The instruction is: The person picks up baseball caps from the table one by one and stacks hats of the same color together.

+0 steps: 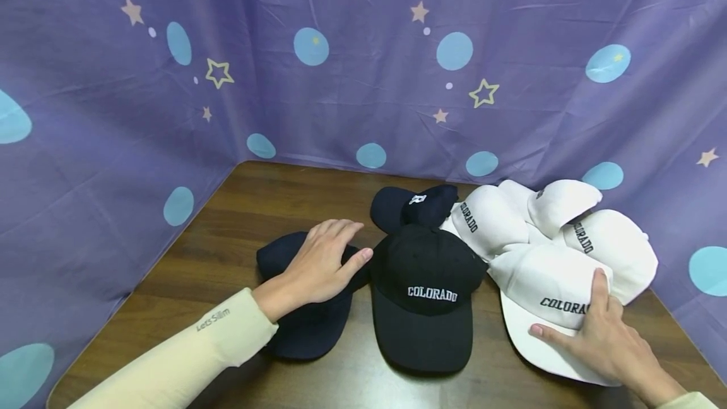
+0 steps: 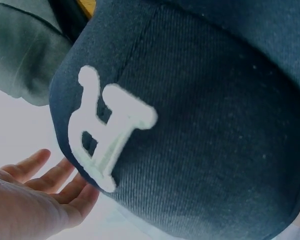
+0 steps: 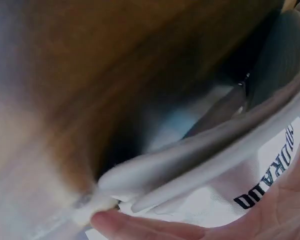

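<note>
My left hand (image 1: 322, 265) rests over a dark navy cap (image 1: 320, 330), fingers extended. The left wrist view shows the navy cap (image 2: 205, 130) with a raised white letter, and the hand's fingers (image 2: 65, 187) at its lower left edge. At the right, my right hand (image 1: 616, 339) lies spread on the front white cap (image 1: 545, 276), covering part of its COLORADO lettering; its index finger is on the crown and its thumb near the brim. In the right wrist view, the thumb and palm (image 3: 270, 215) lie along the white cap (image 3: 190, 202).
A black COLORADO cap (image 1: 426, 264) lies between the hands, with another navy cap (image 1: 431, 207) behind it. Several white caps (image 1: 491, 219) are bunched behind the front white one. Purple patterned cloth (image 1: 352, 17) surrounds the back and sides of the wooden table (image 1: 227, 207).
</note>
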A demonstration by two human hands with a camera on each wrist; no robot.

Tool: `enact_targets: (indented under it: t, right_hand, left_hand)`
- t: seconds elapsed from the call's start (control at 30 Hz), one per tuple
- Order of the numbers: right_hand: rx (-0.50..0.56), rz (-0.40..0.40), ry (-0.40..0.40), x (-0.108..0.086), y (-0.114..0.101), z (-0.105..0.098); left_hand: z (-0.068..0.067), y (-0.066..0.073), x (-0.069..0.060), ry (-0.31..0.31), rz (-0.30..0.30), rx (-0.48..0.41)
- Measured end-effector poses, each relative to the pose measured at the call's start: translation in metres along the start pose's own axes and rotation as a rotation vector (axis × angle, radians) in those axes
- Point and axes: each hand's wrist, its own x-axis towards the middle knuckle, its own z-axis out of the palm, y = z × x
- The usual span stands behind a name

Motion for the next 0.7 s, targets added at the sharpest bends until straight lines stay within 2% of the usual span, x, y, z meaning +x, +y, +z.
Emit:
enact_targets:
  t: [0.2, 0.53, 0.7]
  right_hand:
    - [0.046, -0.027, 0.081, 0.000, -0.005, -0.010]
    - [0.073, -0.157, 0.395, 0.006, -0.022, -0.026]
    - [0.076, -0.218, 0.400, 0.015, -0.036, -0.038]
  left_hand:
    - [-0.002, -0.001, -0.002, 0.004, -0.010, -0.004]
    - [-0.002, -0.003, -0.004, 0.010, -0.010, -0.006]
    - [-0.002, -0.005, -0.005, 0.013, -0.010, -0.008]
